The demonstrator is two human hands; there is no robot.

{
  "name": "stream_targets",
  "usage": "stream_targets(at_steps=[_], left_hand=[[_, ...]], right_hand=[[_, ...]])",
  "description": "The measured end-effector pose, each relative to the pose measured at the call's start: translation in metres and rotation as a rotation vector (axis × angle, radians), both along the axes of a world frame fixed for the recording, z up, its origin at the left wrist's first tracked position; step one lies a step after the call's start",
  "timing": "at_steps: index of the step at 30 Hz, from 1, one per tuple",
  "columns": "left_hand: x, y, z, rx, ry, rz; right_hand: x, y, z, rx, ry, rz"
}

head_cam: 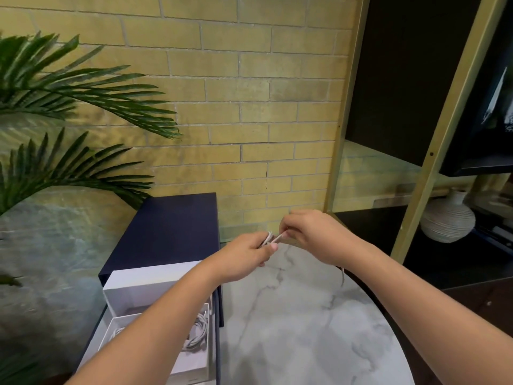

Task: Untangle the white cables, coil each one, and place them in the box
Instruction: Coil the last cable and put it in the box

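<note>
Above the far edge of the marble table (305,323), my left hand (247,257) grips a small coil of white cable (268,238). My right hand (308,232) pinches a strand of that same cable just to the right of the coil. A loose tail of the cable (343,276) hangs down below my right wrist. At the lower left stands the open white box (155,279), with coiled white cables (198,330) lying inside it, partly hidden behind my left forearm.
A dark navy box lid (169,232) lies behind the white box. Palm fronds (69,107) reach in from the left. A yellow brick wall (249,107) is close behind. On the right, a gold-framed shelf (422,190) holds a ribbed vase (447,218).
</note>
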State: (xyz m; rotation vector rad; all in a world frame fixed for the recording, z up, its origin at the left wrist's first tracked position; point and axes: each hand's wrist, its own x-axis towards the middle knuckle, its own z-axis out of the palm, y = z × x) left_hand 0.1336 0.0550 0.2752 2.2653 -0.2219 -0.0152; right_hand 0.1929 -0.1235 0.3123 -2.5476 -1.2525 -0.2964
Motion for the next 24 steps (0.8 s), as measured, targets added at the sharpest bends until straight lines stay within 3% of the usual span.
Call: stream_targets(at_steps=[9,24], left_hand=[[0.002,-0.004,0.004,-0.102,0.037,0.025],[0.006,-0.010,0.003,-0.500,0.073,0.091]], right_hand=[[0.018,0.001,-0.014,0.075,-0.341,-0.007],[0.025,0.001,-0.019,0.227,-0.037,-0.026]])
